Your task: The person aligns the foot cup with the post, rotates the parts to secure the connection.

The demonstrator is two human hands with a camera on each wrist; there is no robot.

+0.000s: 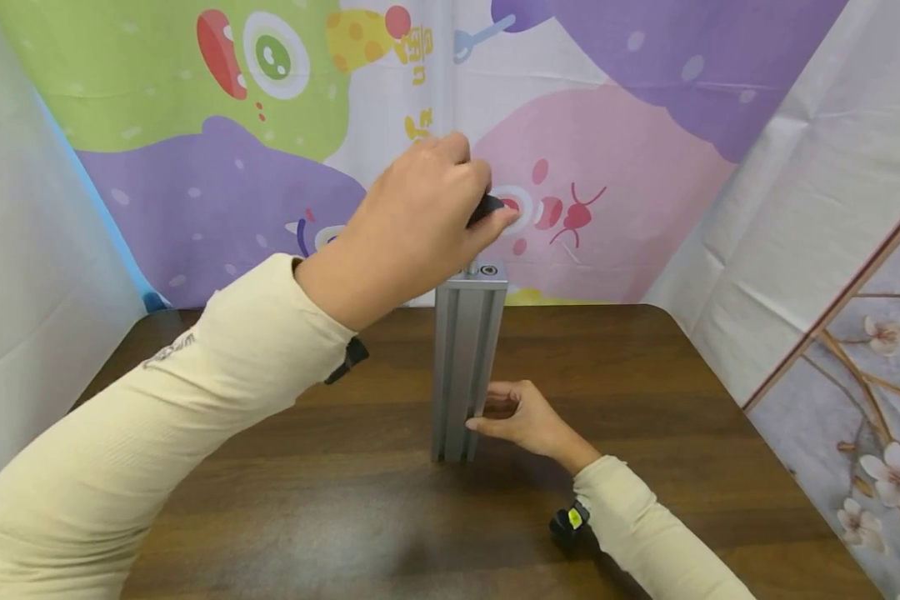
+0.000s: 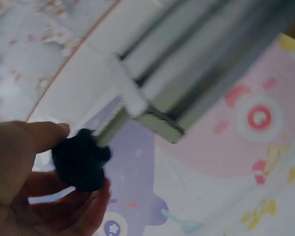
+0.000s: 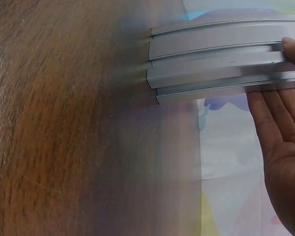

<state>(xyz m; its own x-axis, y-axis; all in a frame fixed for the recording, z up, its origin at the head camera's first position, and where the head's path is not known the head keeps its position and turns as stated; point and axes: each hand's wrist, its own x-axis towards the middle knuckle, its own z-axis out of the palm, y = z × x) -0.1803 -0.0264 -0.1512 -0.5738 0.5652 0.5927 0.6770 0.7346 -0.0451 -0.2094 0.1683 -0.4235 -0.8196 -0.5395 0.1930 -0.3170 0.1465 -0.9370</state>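
Note:
An aluminium extrusion profile with long grooves stands upright on the table, with an end plate on top. Above it, my left hand grips a dark lobed knob between thumb and fingers. From this knob a threaded stud runs to the plate at the profile's end. Low on the right side, my right hand holds the profile, thumb on the near face and fingers along another side. In the right wrist view, the profile's foot shows close to the wood.
The brown wooden table spreads around the profile. Behind it hangs a cartoon-print cloth, with white cloth at the right and a flower-patterned panel beyond. Small dark cameras sit at both wrists.

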